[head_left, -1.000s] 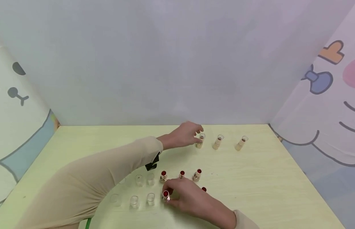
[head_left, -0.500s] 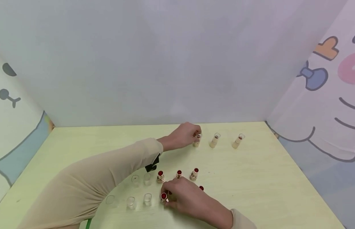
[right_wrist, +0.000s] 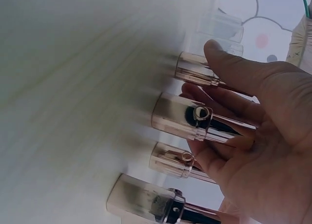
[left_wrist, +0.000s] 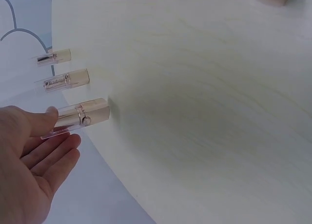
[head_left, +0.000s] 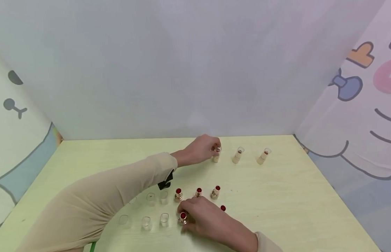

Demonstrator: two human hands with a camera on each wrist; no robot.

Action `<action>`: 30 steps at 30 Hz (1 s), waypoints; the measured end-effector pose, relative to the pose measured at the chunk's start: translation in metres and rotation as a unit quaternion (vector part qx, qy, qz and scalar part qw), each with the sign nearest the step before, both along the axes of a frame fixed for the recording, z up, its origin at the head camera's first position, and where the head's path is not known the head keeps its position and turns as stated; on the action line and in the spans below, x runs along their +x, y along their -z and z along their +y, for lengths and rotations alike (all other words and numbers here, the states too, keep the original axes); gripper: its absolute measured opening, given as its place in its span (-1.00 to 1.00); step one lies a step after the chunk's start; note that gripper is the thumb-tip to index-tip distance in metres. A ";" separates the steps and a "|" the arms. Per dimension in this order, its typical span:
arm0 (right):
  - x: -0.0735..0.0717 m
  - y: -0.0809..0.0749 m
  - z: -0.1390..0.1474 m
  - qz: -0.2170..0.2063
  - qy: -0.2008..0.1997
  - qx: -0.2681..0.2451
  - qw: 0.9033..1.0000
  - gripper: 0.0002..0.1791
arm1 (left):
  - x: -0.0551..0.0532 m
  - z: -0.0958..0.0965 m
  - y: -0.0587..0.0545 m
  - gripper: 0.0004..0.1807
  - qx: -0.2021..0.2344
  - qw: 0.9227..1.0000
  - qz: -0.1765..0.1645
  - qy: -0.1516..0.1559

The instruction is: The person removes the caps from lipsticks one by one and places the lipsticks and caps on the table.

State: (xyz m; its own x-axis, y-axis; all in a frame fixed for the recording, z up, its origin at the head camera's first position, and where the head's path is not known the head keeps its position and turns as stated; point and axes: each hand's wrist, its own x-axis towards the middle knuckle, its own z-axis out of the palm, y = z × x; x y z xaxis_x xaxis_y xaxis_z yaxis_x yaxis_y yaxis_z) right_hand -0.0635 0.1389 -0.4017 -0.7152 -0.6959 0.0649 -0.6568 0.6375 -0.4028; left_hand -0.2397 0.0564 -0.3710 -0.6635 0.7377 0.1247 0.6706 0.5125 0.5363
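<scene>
At the back of the table, my left hand (head_left: 203,150) pinches the clear cap of an upright gold lipstick (left_wrist: 95,111) between thumb and fingers. Two more capped lipsticks stand in line with it, a middle one (head_left: 238,156) and a far one (head_left: 263,157). Near the front, the loosely spread thumb and fingers of my right hand (head_left: 206,218) surround an uncapped red lipstick (head_left: 183,217), which stands on the table; the thumb appears slightly apart from it. Close by are several other uncapped lipsticks, among them one at the left (head_left: 178,194) and one at the right (head_left: 215,192).
Several clear caps (head_left: 164,219) stand left of my right hand, some partly behind the left sleeve (head_left: 119,189). A pale wall (head_left: 183,70) rises at the back edge of the wooden table (head_left: 277,203). Printed cloth (head_left: 347,133) hangs at the sides.
My left thumb and fingers have closed on the cap of the back lipstick. The right thumb has moved slightly away from the front lipstick. The view shifts a little.
</scene>
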 end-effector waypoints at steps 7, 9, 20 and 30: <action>0.007 -0.014 0.005 0.020 0.023 -0.004 1.000 -0.53 | 0.005 -0.011 -0.012 -0.86 0.009 1.000 0.006 0.000; 0.010 -0.020 0.007 0.009 0.033 -0.010 0.999 -0.53 | 0.009 -0.016 -0.017 -0.87 0.014 1.000 0.008 0.002; 0.018 -0.045 0.021 0.062 0.100 -0.091 0.989 -0.58 | 0.034 -0.049 -0.049 -0.90 0.063 0.998 0.025 0.016; 0.014 -0.042 0.033 0.116 0.204 -0.138 0.962 -0.62 | 0.065 -0.082 -0.065 -0.87 0.103 0.995 0.004 0.003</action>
State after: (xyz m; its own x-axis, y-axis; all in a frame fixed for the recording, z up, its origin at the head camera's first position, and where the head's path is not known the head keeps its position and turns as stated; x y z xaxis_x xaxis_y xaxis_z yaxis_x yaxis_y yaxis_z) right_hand -0.0496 0.1720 -0.3595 -0.8694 -0.2933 0.3976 -0.4670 0.7506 -0.4675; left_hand -0.1748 -0.0259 -0.3059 -0.6576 0.6995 0.2799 0.6784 0.3881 0.6238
